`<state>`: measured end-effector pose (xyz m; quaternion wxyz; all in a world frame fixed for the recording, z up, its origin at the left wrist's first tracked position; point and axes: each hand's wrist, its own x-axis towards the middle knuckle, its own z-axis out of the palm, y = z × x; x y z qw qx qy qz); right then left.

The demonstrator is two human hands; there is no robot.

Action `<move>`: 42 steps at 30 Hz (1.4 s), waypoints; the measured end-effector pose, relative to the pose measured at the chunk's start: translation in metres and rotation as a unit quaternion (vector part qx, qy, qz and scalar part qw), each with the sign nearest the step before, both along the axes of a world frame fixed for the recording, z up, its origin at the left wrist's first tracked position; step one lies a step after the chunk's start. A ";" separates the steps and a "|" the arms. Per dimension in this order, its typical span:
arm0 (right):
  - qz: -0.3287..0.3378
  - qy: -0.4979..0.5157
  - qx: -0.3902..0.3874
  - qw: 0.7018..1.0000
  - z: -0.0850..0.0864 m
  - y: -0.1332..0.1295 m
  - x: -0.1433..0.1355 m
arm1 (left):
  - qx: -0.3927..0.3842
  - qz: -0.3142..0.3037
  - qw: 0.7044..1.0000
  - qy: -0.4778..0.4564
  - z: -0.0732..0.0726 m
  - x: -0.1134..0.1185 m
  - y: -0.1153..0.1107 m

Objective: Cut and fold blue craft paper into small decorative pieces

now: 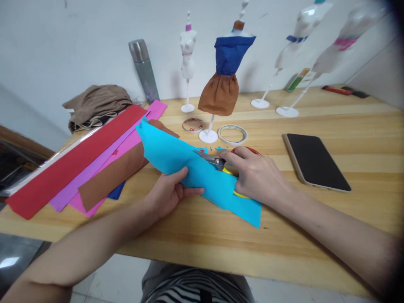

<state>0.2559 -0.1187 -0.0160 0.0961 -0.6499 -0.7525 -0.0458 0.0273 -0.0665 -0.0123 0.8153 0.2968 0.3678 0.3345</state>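
Observation:
A long bright blue sheet of paper [176,153] is held slantwise over the wooden table. My left hand [172,189] grips its lower edge, thumb on top and fingers underneath. In my right hand [255,172] is a pair of scissors [216,162] with yellow and red handles. Their blades lie at the sheet's upper edge, pointing left; whether they are cutting I cannot tell. Small blue and red scraps lie just beyond the blades. Behind them stands a small dress form [208,136] wearing a blue top [233,54] and a gathered brown skirt [219,94].
Red [78,155], purple, pink and brown sheets are stacked at the left by a folded brown cloth [97,103]. A flask [145,71], two tape rolls [233,134] and other dress forms [188,63] stand or lie behind. A phone [317,160] rests at the right.

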 end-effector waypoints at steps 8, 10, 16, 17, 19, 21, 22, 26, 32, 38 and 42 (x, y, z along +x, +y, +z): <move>-0.033 -0.026 -0.066 0.997 0.005 0.001 -0.009 | -0.012 0.000 1.000 0.004 0.000 0.001 -0.001; -0.035 -0.037 -0.073 0.996 0.005 0.001 -0.009 | -0.012 0.008 1.000 0.008 0.002 0.002 -0.001; -0.026 -0.011 -0.080 0.996 0.003 0.000 -0.006 | -0.022 0.023 0.999 0.037 0.007 0.004 -0.001; -0.023 -0.008 -0.081 0.996 0.003 0.000 -0.006 | -0.023 0.023 0.999 0.038 0.006 0.004 -0.001; -0.017 -0.004 -0.078 0.997 0.002 0.001 -0.005 | -0.021 0.017 0.999 0.030 0.003 0.003 0.000; -0.013 -0.003 -0.080 0.997 0.003 0.001 -0.006 | -0.020 0.012 1.000 0.017 0.001 0.002 0.001; -0.013 -0.004 -0.084 0.996 0.003 0.002 -0.006 | -0.020 0.012 1.000 0.014 0.000 0.002 0.002; -0.009 0.002 -0.083 0.997 0.005 0.002 -0.006 | -0.018 0.015 0.999 0.024 -0.001 0.002 0.001; 0.004 0.035 -0.061 0.998 0.005 0.003 -0.005 | -0.001 -0.008 0.999 0.034 -0.002 0.003 -0.002; -0.014 0.009 -0.049 0.999 0.008 0.006 -0.012 | 0.013 -0.023 0.999 0.024 -0.004 0.001 -0.002; -0.016 -0.024 -0.049 0.998 0.009 0.006 -0.013 | 0.004 -0.008 1.000 0.025 -0.004 0.002 -0.003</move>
